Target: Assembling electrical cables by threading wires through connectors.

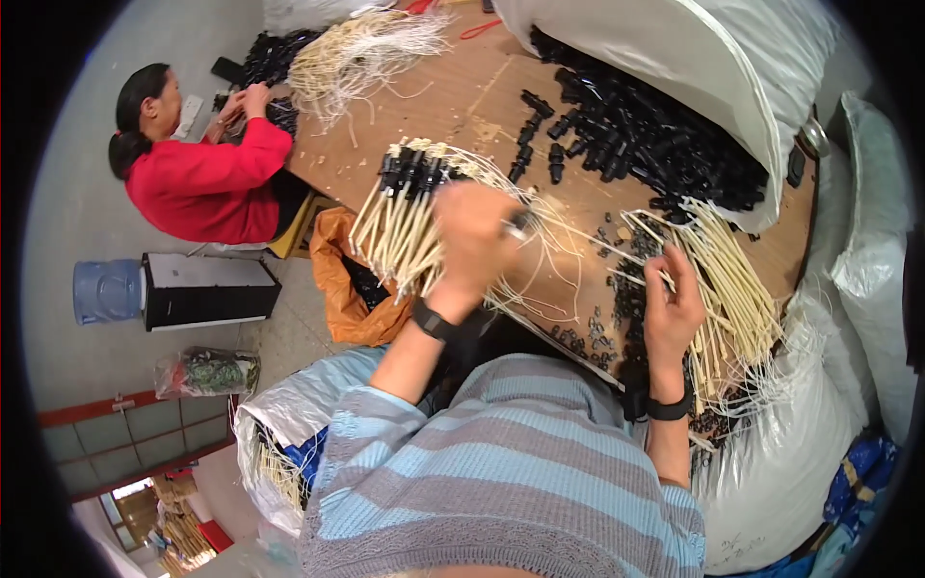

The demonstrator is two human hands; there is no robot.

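My left hand (477,236), smeared by motion, is over a bundle of cream rods (400,231) with black fittings (414,173) on their upper ends. Its fingers cannot be made out, nor whether they hold anything. Thin white cords (554,275) trail from the bundle to the right. My right hand (673,313) is closed in a pinch near the tip of a pale rod (626,277); what lies between its fingertips is too small to tell. Beside it, to the right, lies another pile of cream rods (737,299). Small dark rings (597,337) are scattered on the table between my hands.
Black plastic fittings (617,130) spill from a large white sack (742,58) across the wooden table (462,87). A person in red (207,188) works at the far left. An orange bag (342,294) stands by the table edge. Full white sacks (800,453) crowd the right.
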